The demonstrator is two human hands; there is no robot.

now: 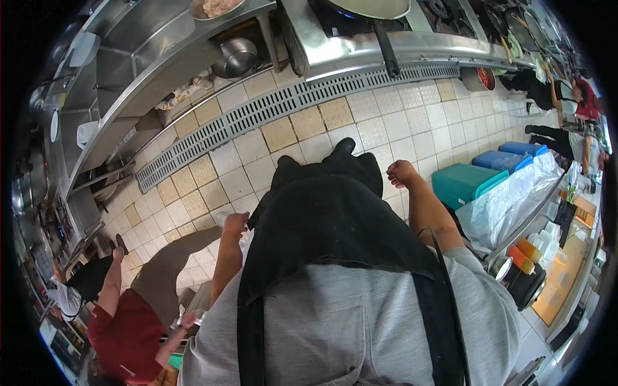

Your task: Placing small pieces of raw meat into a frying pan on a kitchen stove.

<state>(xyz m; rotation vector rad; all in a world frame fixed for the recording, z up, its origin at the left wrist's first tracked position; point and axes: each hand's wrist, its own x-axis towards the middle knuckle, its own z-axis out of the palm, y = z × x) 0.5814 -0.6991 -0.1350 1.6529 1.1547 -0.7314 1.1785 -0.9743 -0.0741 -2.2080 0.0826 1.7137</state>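
Note:
My right hand (402, 174) hangs in the air beside my black apron (328, 219), its fingers curled in and nothing visible in them. On the other side, my left hand (236, 223) hangs by the apron's edge with its fingers closed. A pale, whitish patch shows right beside it; whether the hand holds it, I cannot tell. Neither hand touches a counter. Ahead of me, a wide pan (370, 8) sits on the stove, its dark handle (386, 51) sticking out over the steel front edge.
A floor drain grate (283, 100) runs along the stove. A metal bowl (239, 56) rests on a low shelf at left. Lidded tubs, one green (467, 183), stand at right near a cluttered counter (557, 283). Close by at left is a person in a red shirt (132, 331); others work farther off.

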